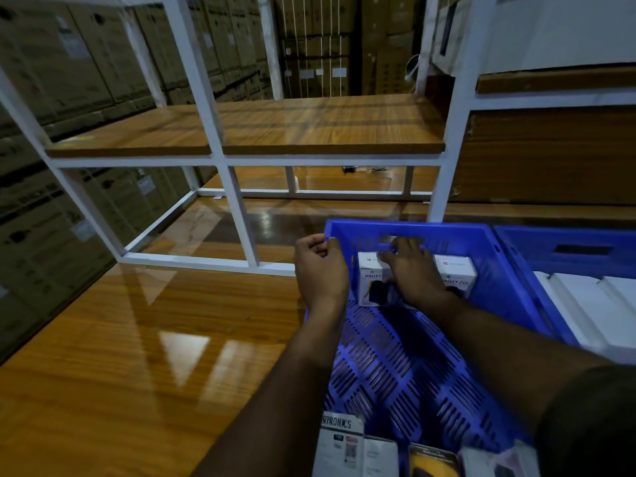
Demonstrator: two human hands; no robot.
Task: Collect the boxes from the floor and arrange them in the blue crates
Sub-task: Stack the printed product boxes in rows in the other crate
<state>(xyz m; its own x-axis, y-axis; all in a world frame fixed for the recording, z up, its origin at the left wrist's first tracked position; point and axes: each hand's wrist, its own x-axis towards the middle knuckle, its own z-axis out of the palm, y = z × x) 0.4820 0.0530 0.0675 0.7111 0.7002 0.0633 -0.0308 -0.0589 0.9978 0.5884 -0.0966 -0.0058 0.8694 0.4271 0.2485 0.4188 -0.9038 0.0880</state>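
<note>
Head cam looks down at a blue crate (488, 270) sitting on a shiny wood-look floor (103, 356), right in front of a white metal rack (237, 201) with wooden shelves. Left hand (320, 270) is at the crate's far-left corner, fingers curled over the rim, so it's gripping the crate edge there. Right hand (413, 270) is inside the crate, reaching to the far wall, laid over the top of a white box (370, 280) with "HALLEY" printed on it; fingers are blurry and stretched toward the wall's handle slot, so I honestly can't tell if it's actually holding the box or just resting on it. That box stands upright against the far wall, and a second white box (456, 273) of the same kind stands a bit to its right, also against the wall, with the right hand between them. The rest of the crate's slotted bottom is mostly bare. Down at the near edge there's more boxes (344, 449), one with "RTRONICS" readable on top. A second blue crate (564, 242) sits touching the first on the right, with white boxes in it. Stacked cardboard cartons (51, 80) fill the background.
</note>
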